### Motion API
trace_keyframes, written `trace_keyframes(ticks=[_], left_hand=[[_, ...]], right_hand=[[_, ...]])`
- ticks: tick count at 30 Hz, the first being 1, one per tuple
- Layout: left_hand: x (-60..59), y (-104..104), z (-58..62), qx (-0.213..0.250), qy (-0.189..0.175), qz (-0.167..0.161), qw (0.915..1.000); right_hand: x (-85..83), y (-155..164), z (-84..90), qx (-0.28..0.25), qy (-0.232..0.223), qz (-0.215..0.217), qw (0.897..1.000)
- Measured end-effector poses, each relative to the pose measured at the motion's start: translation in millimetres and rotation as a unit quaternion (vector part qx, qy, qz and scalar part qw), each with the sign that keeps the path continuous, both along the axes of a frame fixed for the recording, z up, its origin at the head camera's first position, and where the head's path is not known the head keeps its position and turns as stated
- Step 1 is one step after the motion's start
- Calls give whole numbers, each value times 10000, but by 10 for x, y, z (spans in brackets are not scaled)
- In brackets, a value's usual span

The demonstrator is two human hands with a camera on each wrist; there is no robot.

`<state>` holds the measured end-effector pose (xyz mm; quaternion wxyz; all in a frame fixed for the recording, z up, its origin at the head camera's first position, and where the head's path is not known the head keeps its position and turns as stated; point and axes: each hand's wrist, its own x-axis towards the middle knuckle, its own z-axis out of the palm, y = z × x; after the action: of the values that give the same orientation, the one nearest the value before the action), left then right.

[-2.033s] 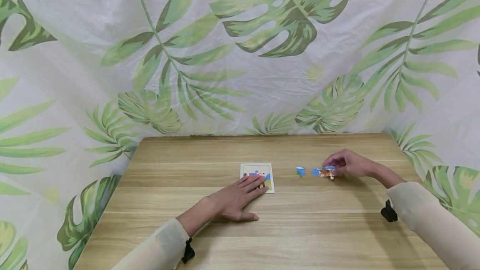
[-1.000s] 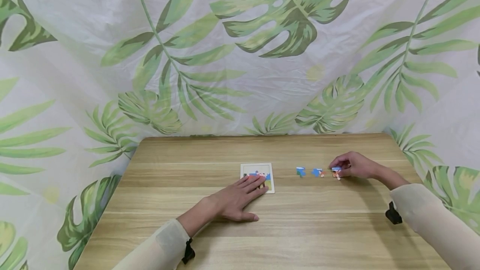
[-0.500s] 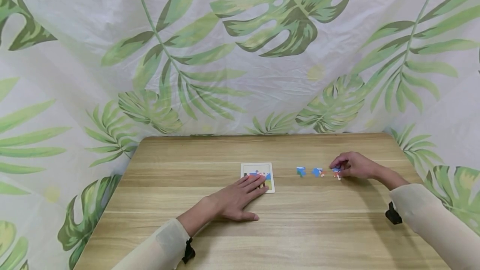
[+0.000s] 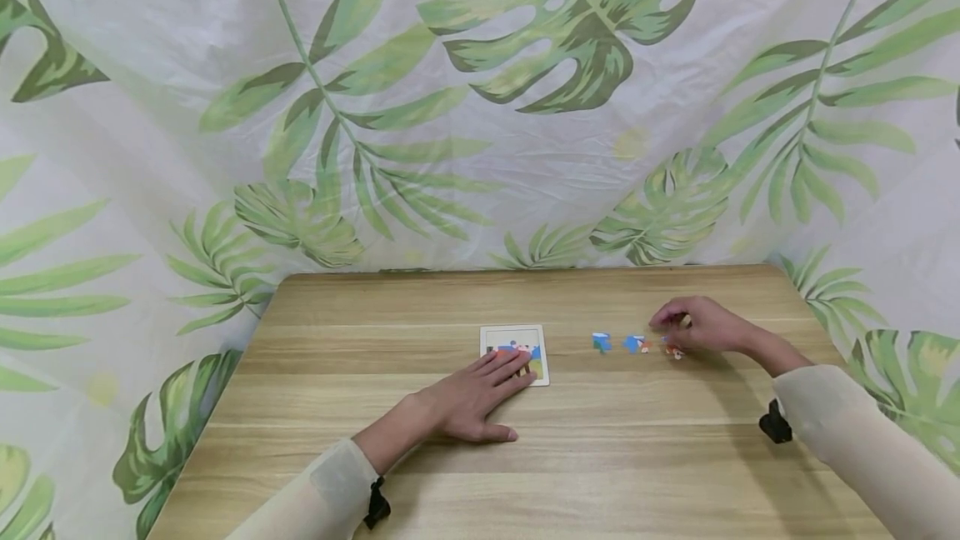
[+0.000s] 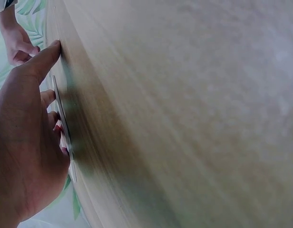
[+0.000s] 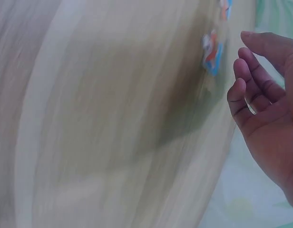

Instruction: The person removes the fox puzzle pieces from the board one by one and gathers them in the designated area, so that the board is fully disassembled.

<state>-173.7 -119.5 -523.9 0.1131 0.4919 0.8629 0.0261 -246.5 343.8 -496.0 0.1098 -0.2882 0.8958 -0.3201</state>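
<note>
Leaf-print backdrop (image 4: 480,107): hangs behind and to both sides of the bench. Bench (image 4: 525,457): pale wood, carrying everything else. Puzzle board (image 4: 514,342): the landmark, a small white-bordered card near the bench's middle, its lower part already showing coloured picture. Your left hand (image 4: 472,398) lies flat on the board's near edge, fingers straight and spread, pressing it down; hold that pressure even so the board cannot slide. Your right hand (image 4: 701,326) hovers well to the right of the board, its grip loosely curled and empty in the right wrist view (image 6: 265,109); whether a fingertip touches the nearest piece cannot be told. Three loose pieces lie in a row to the right of the board: a blue piece (image 4: 601,342) nearest it, a blue-and-orange piece (image 4: 636,344) next, and a red-and-white piece (image 4: 673,350) farthest, just below your right hand. Judged advice: pinch one piece by its edges, lift it clear of its neighbours, and carry it leftward to the board's open upper part.
</note>
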Motion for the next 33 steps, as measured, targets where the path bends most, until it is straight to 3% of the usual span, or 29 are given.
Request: trace_keyframes(ticks=[9,24,33], left_hand=[[2,-13,-11,171,43,-74,9998],[52,-71,55,251,143,-236,9993],[113,-145,50,212,16,-97,9997]], right_hand=[[-43,-360,96,-67,10,229,9997],[-107,-968,231,-232,-354,577,9974],[-156,-1292,234,-259,-346,916,9949]])
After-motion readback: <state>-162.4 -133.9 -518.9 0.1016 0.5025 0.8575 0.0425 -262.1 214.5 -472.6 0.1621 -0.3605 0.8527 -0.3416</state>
